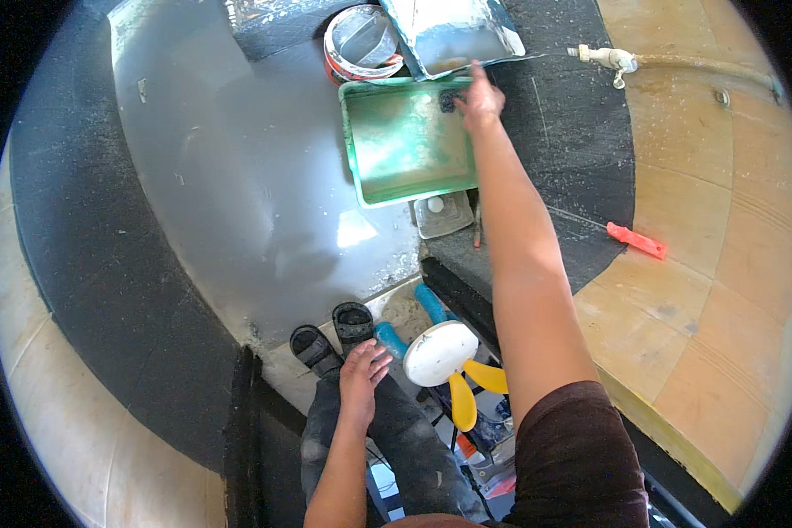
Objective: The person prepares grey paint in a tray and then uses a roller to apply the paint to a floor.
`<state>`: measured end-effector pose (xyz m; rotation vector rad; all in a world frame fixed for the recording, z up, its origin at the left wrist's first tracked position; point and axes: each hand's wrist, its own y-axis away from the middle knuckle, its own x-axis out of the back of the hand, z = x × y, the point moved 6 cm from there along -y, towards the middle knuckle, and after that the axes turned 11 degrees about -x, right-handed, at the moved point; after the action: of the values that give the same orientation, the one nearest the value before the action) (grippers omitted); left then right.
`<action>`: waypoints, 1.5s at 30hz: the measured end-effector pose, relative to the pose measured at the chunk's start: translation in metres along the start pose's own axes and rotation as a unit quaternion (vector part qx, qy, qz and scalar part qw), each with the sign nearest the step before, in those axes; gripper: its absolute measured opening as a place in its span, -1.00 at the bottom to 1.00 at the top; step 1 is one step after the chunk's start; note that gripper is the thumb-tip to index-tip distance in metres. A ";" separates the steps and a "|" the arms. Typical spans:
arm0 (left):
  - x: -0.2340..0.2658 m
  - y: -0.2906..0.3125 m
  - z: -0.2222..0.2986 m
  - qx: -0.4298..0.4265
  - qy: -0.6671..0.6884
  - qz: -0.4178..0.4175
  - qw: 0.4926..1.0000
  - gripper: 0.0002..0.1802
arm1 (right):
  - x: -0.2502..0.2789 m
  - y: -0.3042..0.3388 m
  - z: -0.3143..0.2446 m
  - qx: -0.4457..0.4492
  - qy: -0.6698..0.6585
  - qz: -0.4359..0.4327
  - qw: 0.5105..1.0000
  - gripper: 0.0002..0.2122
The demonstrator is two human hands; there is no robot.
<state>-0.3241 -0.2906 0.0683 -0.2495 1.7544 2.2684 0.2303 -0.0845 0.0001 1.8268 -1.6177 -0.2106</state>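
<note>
My right arm stretches to the far right corner of a green plastic tub (355, 145). There my right hand (481, 101) is open, its index finger pointing at the near edge of a blue, white-smeared tray (453, 40) and its thumb near a small dark lump (449, 100) inside the tub. Whether the fingers touch the tray is hard to tell. Greenish, cloudy liquid appears to fill the tub. Low over my legs hangs my left hand (363, 378), open, fingers loosely bent, nothing in it.
A round bucket (361, 40) stands behind the tub; a clear square lid or dish (444, 217) lies at its near side. On the right are a tap (607, 60) and a red handle (638, 240). Near my sandals (354, 324) stand a white disc (440, 354) and yellow blades (463, 400).
</note>
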 end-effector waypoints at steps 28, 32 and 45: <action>-0.015 -0.004 -0.019 0.008 0.042 -0.016 0.999 -0.49 | 0.122 0.028 -0.252 0.027 -0.016 -0.109 0.994 -0.75; -0.015 -0.005 -0.022 0.009 0.050 -0.017 0.999 -0.46 | 0.129 0.025 -0.245 0.044 -0.030 -0.143 0.988 -0.76; -0.016 -0.003 -0.024 0.007 0.060 -0.016 0.998 -0.42 | 0.123 0.021 -0.244 0.046 -0.095 -0.124 0.987 -0.78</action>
<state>-0.3083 -0.3148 0.0640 -0.4160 1.8093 2.2615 0.3699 -0.1065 0.2348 2.1343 -1.5438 -0.4406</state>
